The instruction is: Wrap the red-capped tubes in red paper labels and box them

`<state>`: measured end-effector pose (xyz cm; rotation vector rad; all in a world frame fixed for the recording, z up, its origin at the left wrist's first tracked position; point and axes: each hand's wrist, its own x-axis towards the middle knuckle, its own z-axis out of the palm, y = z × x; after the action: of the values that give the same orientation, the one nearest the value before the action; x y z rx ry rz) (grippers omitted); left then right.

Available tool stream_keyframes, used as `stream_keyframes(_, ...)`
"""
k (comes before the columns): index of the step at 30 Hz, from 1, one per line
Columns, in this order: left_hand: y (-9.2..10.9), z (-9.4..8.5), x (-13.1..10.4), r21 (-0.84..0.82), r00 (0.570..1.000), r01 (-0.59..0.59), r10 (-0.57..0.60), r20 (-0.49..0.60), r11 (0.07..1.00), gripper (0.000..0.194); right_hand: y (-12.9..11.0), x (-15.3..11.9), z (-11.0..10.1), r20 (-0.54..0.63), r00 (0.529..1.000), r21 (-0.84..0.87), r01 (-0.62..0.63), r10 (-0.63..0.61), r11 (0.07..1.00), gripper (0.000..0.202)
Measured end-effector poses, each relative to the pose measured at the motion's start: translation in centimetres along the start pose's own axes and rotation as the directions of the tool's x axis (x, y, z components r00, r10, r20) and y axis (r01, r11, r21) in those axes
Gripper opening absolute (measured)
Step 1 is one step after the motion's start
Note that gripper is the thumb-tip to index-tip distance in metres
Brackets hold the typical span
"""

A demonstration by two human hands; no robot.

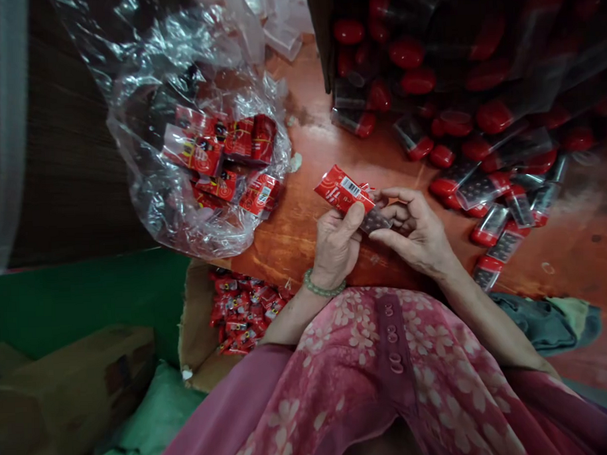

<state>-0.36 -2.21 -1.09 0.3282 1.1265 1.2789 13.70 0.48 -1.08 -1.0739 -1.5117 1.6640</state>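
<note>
My left hand (336, 243), with a green bead bracelet at the wrist, is closed on a red printed packet (338, 190) that bears a white barcode label. A clear part with dark contents (375, 219) shows at the packet's right end. My right hand (416, 233) has its thumb and fingers curled around that end, touching it. A bit of another red piece shows behind the packet. Both hands are above the orange-brown table (294, 244), near its front edge.
A clear plastic bag (148, 200) with several red packets (209, 154) lies at the left. Red-capped clear containers (487, 224) are heaped at the right. Below the table's left edge, a cardboard box (200, 327) holds red packets (241, 312). Dark cloth (536, 322) lies at the lower right.
</note>
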Motion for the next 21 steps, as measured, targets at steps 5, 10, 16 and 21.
stream_keyframes(5, -0.8, 0.6, -0.7, -0.06, 0.998, 0.063, -0.062, 0.013, 0.996, 0.047, 0.2, 0.3, 0.2, -0.101, 0.995, 0.068, 0.004, 0.003, 0.998, 0.058)
stream_keyframes(10, -1.3, 0.3, -1.3, -0.083, 0.986, 0.16, -0.156, 0.06, 0.984, 0.05, 0.2, 0.5, -0.1, -0.09, 0.996, 0.122, -0.014, 0.025, 0.992, 0.05)
stream_keyframes(16, -1.0, -0.6, -2.0, -0.072, 0.975, 0.203, -0.195, 0.105, 0.977, 0.047, 0.9, 0.4, 0.2, -0.066, 0.996, 0.068, -0.052, 0.056, 0.996, 0.056)
stream_keyframes(21, -0.2, -2.7, -3.8, 0.028, 0.984, 0.153, -0.155, 0.093, 0.988, 0.035, 0.7, 0.0, 1.9, 0.092, 0.996, -0.086, -0.005, 0.013, 0.996, 0.061)
